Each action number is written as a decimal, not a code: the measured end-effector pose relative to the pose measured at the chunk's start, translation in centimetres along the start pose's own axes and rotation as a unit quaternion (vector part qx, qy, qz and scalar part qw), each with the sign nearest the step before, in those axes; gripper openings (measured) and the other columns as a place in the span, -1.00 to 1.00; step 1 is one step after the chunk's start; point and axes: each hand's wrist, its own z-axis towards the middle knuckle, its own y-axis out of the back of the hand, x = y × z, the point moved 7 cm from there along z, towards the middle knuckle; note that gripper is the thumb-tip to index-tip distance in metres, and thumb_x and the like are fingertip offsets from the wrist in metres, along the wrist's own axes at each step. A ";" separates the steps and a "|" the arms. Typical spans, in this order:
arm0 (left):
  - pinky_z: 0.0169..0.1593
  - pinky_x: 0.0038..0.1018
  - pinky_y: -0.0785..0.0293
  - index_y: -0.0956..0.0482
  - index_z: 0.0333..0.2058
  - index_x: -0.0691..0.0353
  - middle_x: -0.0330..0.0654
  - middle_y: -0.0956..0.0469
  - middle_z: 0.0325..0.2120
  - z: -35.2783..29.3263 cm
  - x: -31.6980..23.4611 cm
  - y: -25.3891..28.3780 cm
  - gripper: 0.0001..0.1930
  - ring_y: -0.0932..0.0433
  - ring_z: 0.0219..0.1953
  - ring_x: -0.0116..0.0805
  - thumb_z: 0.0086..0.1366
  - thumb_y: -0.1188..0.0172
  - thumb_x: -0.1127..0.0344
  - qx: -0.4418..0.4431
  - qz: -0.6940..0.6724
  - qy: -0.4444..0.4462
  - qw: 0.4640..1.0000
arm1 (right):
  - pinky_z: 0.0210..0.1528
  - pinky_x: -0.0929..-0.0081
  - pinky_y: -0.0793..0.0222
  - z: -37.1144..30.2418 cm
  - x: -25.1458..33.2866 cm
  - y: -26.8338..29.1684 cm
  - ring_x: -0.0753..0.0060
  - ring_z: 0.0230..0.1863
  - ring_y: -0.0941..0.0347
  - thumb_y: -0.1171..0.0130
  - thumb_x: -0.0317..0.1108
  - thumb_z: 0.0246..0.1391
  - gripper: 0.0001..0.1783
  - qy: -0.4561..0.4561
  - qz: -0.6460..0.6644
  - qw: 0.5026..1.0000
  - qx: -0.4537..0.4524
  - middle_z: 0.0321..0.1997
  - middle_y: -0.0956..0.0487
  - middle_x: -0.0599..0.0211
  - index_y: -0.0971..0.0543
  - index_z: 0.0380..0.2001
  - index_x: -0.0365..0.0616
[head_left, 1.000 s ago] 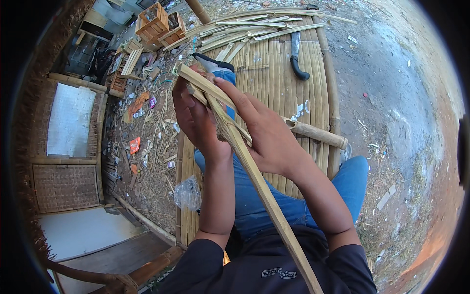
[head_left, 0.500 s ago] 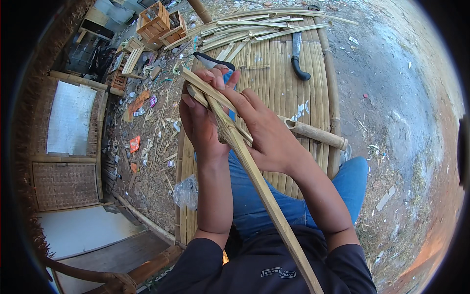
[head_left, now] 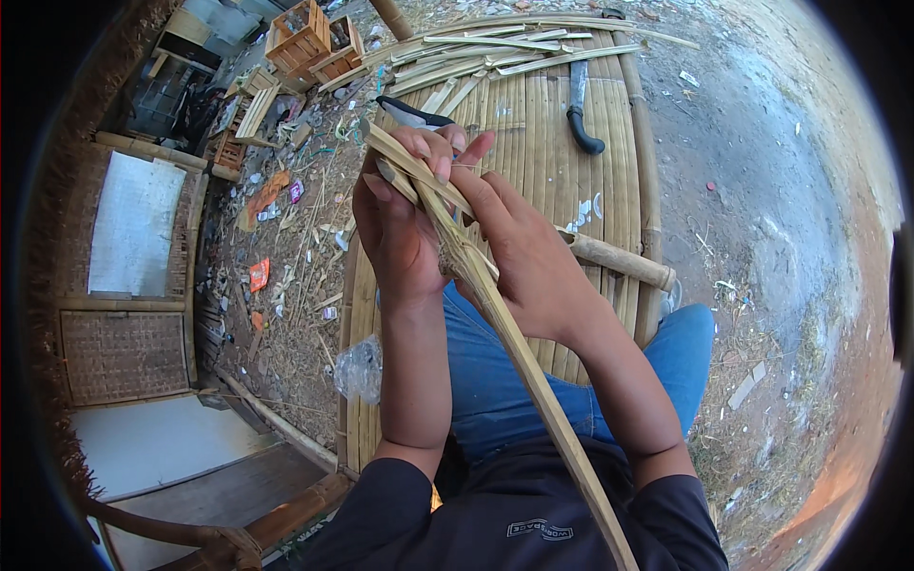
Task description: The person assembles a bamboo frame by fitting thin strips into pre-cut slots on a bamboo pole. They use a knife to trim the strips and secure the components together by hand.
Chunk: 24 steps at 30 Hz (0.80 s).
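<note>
A long split bamboo strip (head_left: pixel 533 373) runs from between my hands down across my lap and dark shirt to the lower edge. At its far end it crosses shorter bamboo pieces (head_left: pixel 383 145), pressed together in a bundle. My left hand (head_left: pixel 400 238) is closed around this crossing from the left, thumb and fingers on the pieces. From the right, my right hand (head_left: pixel 538 271) grips the same bundle, its fingers bent over the pieces near the left fingertips. The palms hide part of the joint.
Beyond my hands, several split bamboo strips (head_left: pixel 514 52) lie on the bamboo bench (head_left: pixel 609 133). A black-handled machete (head_left: pixel 578 109) rests there, with a bamboo tube (head_left: pixel 624 262) nearer. Wooden crates (head_left: pixel 300 43) stand far left; littered ground surrounds the bench.
Both hands and the crossed end of the bamboo have shifted slightly right. The right hand's fingers have moved a little around the bundle; the grip stays closed.
</note>
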 end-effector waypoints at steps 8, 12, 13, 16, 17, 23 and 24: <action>0.13 -0.01 -0.42 -0.41 -0.15 0.28 -0.22 -0.42 -0.40 0.2 -0.2 -0.8 -0.50 -0.47 -0.38 -0.40 0.35 -0.04 -0.13 -0.016 0.002 0.007 1.000 | 0.14 0.11 -0.28 -2.0 0.4 3.3 -0.15 0.09 -0.30 -0.26 -0.34 -0.13 -0.22 0.010 -0.067 0.996 -0.060 0.10 -0.32 -0.10 -0.25 0.22 -0.22; 0.02 -0.08 -0.51 -0.41 -0.13 0.33 -0.19 -0.44 -0.39 -0.3 -0.4 -1.0 -0.49 -0.46 -0.39 -0.42 0.36 -0.02 -0.11 -0.017 0.045 0.001 0.999 | 0.13 0.15 -0.31 -2.6 1.8 4.5 -0.12 0.09 -0.37 -0.29 -0.31 -0.14 -0.20 -0.002 -0.051 0.996 -0.077 0.08 -0.41 -0.08 -0.26 0.22 -0.23; 0.00 -0.10 -0.51 -0.41 -0.12 0.33 -0.19 -0.45 -0.39 -0.3 -0.3 -1.3 -0.49 -0.46 -0.39 -0.42 0.36 -0.03 -0.11 -0.015 0.057 0.002 0.998 | 0.13 0.16 -0.32 -2.8 1.9 4.7 -0.12 0.09 -0.39 -0.29 -0.30 -0.14 -0.20 0.000 -0.054 0.995 -0.079 0.07 -0.43 -0.07 -0.26 0.22 -0.23; 0.11 -0.02 -0.35 -0.41 -0.14 0.17 -0.28 -0.38 -0.39 -0.2 -0.3 -1.8 -0.58 -0.39 -0.34 -0.44 0.32 -0.13 -0.08 -0.015 0.073 0.027 0.997 | 0.10 0.17 -0.39 -2.7 0.7 3.6 -0.01 0.08 -0.48 -0.38 -0.26 -0.14 -0.18 -0.049 -0.049 0.995 -0.065 0.03 -0.53 0.00 -0.30 0.22 -0.18; 0.07 -0.05 -0.35 -0.42 -0.14 0.17 -0.28 -0.39 -0.39 -0.3 -0.2 -1.8 -0.59 -0.39 -0.34 -0.44 0.31 -0.14 -0.07 -0.017 0.065 0.026 0.997 | 0.08 0.18 -0.42 -2.9 0.0 3.0 0.04 0.07 -0.51 -0.40 -0.25 -0.14 -0.17 -0.063 -0.055 0.995 -0.060 0.01 -0.55 0.01 -0.31 0.23 -0.16; -0.20 -0.23 -0.45 -0.41 -0.14 0.32 -0.19 -0.42 -0.38 -0.3 -0.2 -1.0 -0.49 -0.42 -0.39 -0.43 0.37 -0.01 -0.12 0.008 0.014 -0.005 1.000 | -0.03 0.16 -0.42 -3.2 -2.2 0.3 -0.13 -0.05 -0.50 -0.30 -0.31 0.00 -0.40 -0.063 -0.010 0.998 -0.026 -0.05 -0.55 -0.05 -0.38 0.12 -0.23; -0.21 -0.24 -0.43 -0.41 -0.14 0.31 -0.20 -0.42 -0.38 -0.4 -0.2 -0.9 -0.50 -0.41 -0.39 -0.43 0.37 -0.01 -0.12 0.005 0.013 -0.006 1.000 | -0.05 0.14 -0.42 -3.1 -2.5 0.0 -0.13 -0.07 -0.50 -0.29 -0.31 0.01 -0.41 -0.069 -0.006 0.998 -0.010 -0.08 -0.56 -0.05 -0.39 0.11 -0.22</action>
